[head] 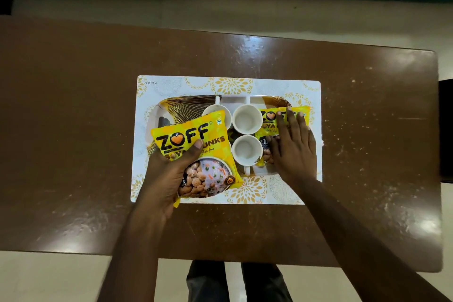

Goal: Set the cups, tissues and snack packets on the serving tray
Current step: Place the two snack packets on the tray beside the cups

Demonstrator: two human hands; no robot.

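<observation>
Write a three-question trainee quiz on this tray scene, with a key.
1. How many cups show on the tray?
2. True or false: the right hand lies flat on the right packet.
3. The left hand grips: A a cup; B the left packet; C tissues.

Key: 1 three; 2 true; 3 B.

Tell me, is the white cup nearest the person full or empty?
Empty: the near cup stands upright on the tray, its bare white bottom showing.
</observation>
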